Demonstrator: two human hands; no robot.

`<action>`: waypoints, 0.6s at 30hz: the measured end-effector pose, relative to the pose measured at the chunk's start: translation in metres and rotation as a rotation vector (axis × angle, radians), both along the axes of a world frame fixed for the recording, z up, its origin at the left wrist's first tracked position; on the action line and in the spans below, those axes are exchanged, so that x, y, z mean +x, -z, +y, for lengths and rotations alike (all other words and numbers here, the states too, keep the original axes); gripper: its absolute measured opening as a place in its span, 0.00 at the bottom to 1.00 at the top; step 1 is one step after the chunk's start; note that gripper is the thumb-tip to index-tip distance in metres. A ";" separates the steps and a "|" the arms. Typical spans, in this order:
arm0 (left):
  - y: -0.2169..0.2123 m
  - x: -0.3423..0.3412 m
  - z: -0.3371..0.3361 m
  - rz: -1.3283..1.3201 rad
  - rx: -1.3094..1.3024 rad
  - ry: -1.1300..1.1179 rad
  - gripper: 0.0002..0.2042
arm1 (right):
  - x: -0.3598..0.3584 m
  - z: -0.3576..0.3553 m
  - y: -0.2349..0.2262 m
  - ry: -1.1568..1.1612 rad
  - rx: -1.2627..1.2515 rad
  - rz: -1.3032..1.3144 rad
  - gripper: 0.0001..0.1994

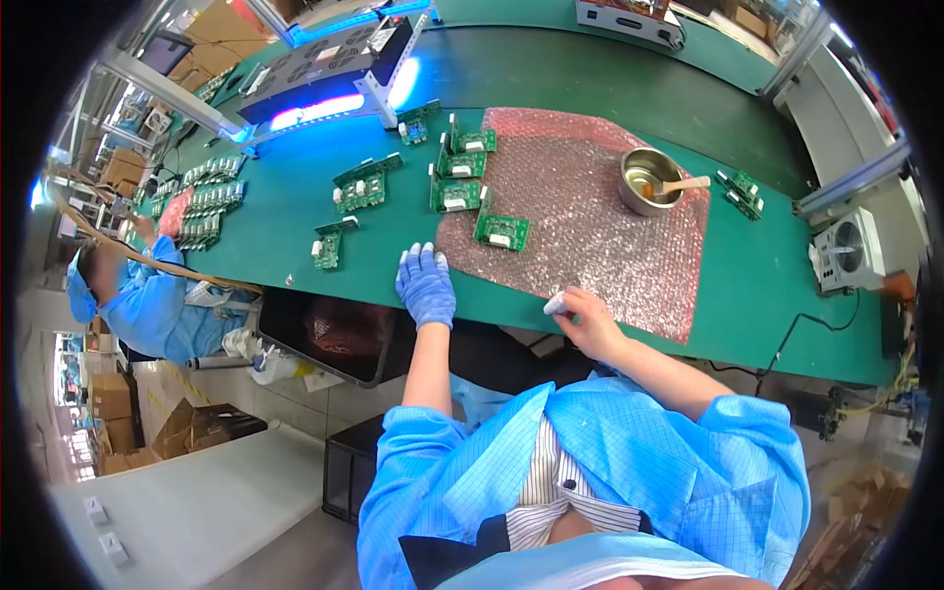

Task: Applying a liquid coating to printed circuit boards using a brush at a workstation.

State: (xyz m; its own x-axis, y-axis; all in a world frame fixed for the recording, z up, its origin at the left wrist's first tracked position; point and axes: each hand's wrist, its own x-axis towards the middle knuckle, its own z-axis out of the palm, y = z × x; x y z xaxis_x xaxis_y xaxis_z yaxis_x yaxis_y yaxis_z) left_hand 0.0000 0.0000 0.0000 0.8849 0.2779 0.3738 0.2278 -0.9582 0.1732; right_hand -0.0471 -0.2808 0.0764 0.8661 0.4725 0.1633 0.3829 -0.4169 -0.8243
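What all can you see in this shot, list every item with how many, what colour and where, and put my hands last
circuit boards: about nine, green, spread on the belt and the wrap's left edge
more circuit boards: a dense batch, too small to count, far left of the belt
bubble wrap: one sheet, pink, middle of the belt
conveyor belt: one, green, running across the view
metal bowl: one, silver, on the wrap's far right, a pale stick in it
small fan: one, white, right edge
co-worker: one, blue coat, left
cardboard boxes: several, brown, lower-left floor
left hand: blue glove, flat on the belt's near edge
right hand: bare, on the wrap's near edge, pinching something small and white
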 end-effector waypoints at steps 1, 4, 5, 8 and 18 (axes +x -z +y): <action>-0.001 -0.001 -0.001 -0.018 0.000 0.010 0.17 | -0.006 -0.005 -0.003 0.023 -0.019 -0.007 0.07; -0.001 -0.002 -0.001 -0.027 0.022 0.005 0.16 | -0.022 -0.025 -0.011 0.079 -0.082 0.090 0.08; -0.001 -0.002 0.000 -0.022 0.034 0.002 0.16 | -0.027 -0.033 -0.012 0.094 -0.094 0.143 0.08; 0.001 -0.002 0.002 -0.014 0.040 0.020 0.17 | -0.038 -0.064 -0.010 0.275 -0.079 0.085 0.07; 0.000 -0.002 0.002 -0.024 0.078 0.030 0.15 | 0.036 -0.205 -0.009 0.760 0.300 -0.029 0.09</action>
